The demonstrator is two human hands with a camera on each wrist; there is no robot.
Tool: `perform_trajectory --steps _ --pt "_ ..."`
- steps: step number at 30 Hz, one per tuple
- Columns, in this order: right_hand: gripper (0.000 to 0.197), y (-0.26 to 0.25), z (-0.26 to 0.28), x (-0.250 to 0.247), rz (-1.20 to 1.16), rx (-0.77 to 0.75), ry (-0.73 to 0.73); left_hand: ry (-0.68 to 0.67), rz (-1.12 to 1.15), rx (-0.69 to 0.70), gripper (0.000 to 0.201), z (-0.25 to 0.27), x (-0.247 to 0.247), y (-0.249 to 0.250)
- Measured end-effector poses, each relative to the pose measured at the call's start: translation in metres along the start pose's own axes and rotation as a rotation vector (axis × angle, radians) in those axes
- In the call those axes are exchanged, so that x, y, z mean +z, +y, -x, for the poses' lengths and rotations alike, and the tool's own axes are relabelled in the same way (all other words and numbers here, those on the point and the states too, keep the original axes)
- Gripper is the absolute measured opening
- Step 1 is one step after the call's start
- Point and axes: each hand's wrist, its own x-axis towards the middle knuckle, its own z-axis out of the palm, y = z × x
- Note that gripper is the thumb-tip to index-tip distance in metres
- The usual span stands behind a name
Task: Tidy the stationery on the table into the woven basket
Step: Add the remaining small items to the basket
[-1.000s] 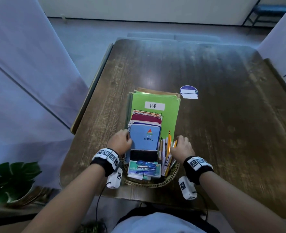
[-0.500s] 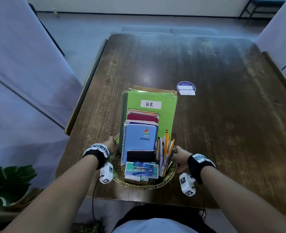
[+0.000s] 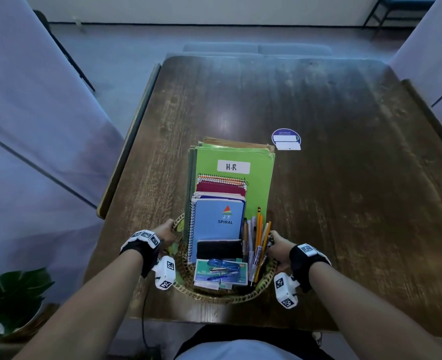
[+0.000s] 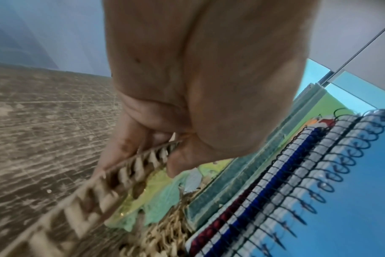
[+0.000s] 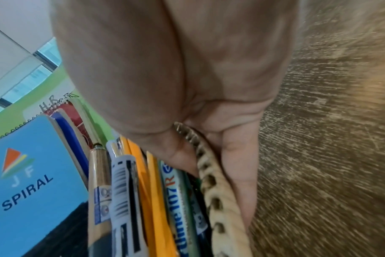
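Both hands left the stationery: left hand (image 3: 166, 233) and right hand (image 3: 279, 246) now grip the woven basket (image 3: 222, 294) rim.

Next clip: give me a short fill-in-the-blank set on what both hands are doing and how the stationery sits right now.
1. The left hand and right hand each grip the ____ of the woven basket.
2. The label on the green folder reads ____.
3. The blue notebook on top of the stack has the word ____ printed on its cover.
4. The pens and pencils lie on the ____ side of the blue notebook.

Missing words: rim; H-R; SPIRAL; right
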Motion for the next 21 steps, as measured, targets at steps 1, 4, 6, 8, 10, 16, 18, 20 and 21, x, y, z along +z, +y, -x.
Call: perform_trajectory --steps 1,4,6,8,10,16,18,20,21 --pt "0.037 0.000 0.000 -0.001 0.001 0.000 0.002 0.008 0.009 0.005 0.027 0.002 -0.001 0.003" --pt "0.038 -0.003 0.001 -0.010 0.018 -0.019 0.020 0.021 0.037 0.013 0.022 0.004 -0.003 0.014" --pt "0.033 -0.006 0.003 -0.022 0.029 -0.040 0.041 0.039 0.073 0.036 0.024 0.001 -0.007 0.023" --pt "0.032 -0.010 0.005 -0.038 0.033 -0.061 0.054 0.062 0.091 0.051 0.024 -0.004 -0.014 0.034" --pt "0.034 -0.016 0.010 -0.055 0.040 -0.077 0.064 0.079 0.080 0.078 0.024 -0.009 -0.023 0.049" --pt "0.058 -0.033 0.008 -0.129 0.053 -0.098 0.117 0.102 0.083 0.133 0.024 -0.022 -0.053 0.119" --pt "0.065 -0.038 0.000 -0.162 0.051 -0.112 0.135 0.104 0.099 0.157 0.035 -0.041 -0.061 0.144" --pt "0.065 -0.048 -0.003 -0.193 0.047 -0.119 0.145 0.107 0.105 0.159 0.040 -0.073 -0.068 0.163" --pt "0.064 -0.051 -0.005 -0.206 0.041 -0.123 0.147 0.112 0.103 0.157 0.039 -0.089 -0.071 0.172"
